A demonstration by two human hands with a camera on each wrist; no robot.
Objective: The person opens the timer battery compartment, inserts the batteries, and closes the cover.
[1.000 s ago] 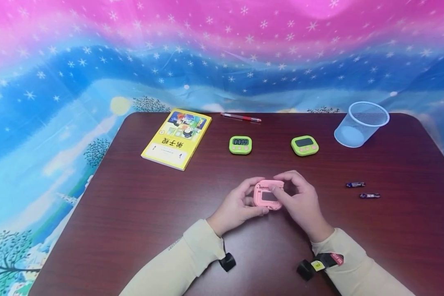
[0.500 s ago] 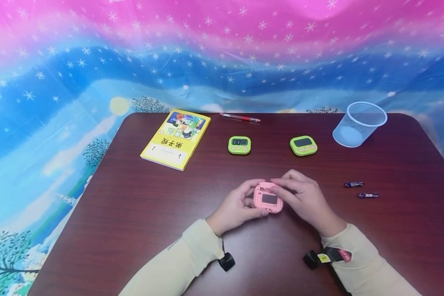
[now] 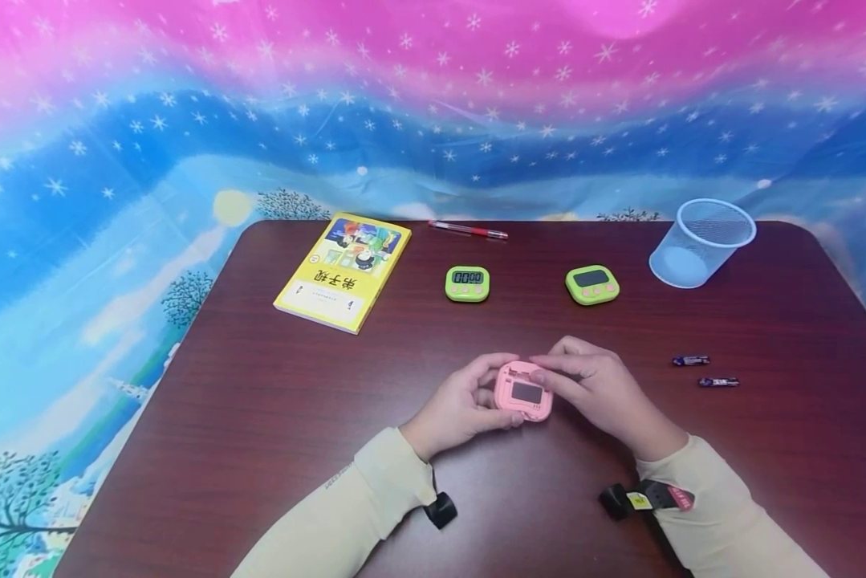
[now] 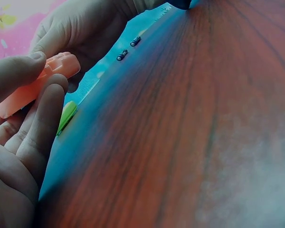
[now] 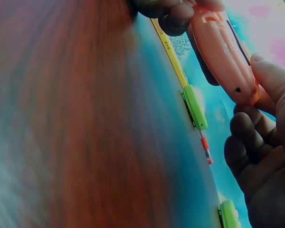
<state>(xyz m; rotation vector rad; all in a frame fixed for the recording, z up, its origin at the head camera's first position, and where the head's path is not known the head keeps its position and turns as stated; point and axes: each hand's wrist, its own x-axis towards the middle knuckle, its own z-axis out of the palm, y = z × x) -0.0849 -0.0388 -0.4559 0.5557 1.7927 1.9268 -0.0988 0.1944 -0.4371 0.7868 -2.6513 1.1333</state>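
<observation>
A small pink digital timer is held above the middle of the table, its back with a dark rectangular pad turned up. A battery slot near its far edge lies uncovered, partly behind the right thumb. My left hand grips the timer's left side, thumb along the near edge. With thumb and fingertips, my right hand pinches the far right corner. The right wrist view shows the pink timer edge-on between both hands. Two dark batteries lie on the table to the right of the hands.
Beyond the hands lie two green timers. A yellow book is at the back left, with a red pen beside it near the far edge. At the back right is a pale blue mesh cup.
The right hand has shifted slightly right, its thumb sliding from the middle of the battery slot to the timer's right corner. The pink timer has moved slightly nearer the person.
</observation>
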